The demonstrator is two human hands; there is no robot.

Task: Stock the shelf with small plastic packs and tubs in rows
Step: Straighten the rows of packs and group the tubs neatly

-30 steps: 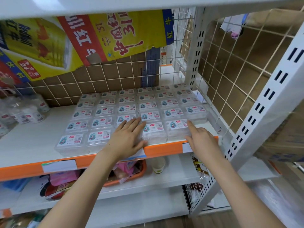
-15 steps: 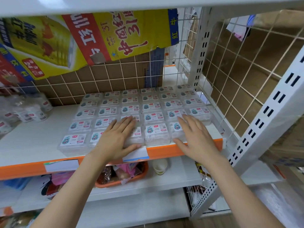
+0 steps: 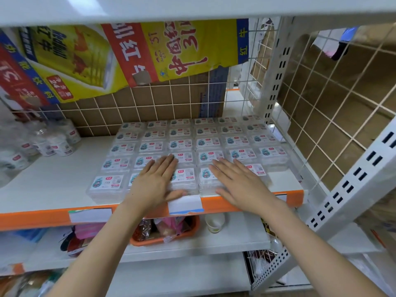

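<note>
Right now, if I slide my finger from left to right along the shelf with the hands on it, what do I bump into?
Round tubs → bare white shelf → clear plastic packs → left hand → right hand → wire side grid.

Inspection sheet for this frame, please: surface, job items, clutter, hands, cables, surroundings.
Surface: white shelf with an orange front edge and paper price tags.
Job's things: clear plastic packs lie in rows and columns at the right; front row stops one pack short of the wire side. Small tubs stand at the back left.
Clutter: nothing seen on this shelf.
Hands: left hand and right hand lie flat on the front-row packs, fingers straight.
Cables: nothing seen.
Surroundings: wire grid at back and right, yellow-red cardboard behind, orange basket and paper cup on the shelf below.
</note>
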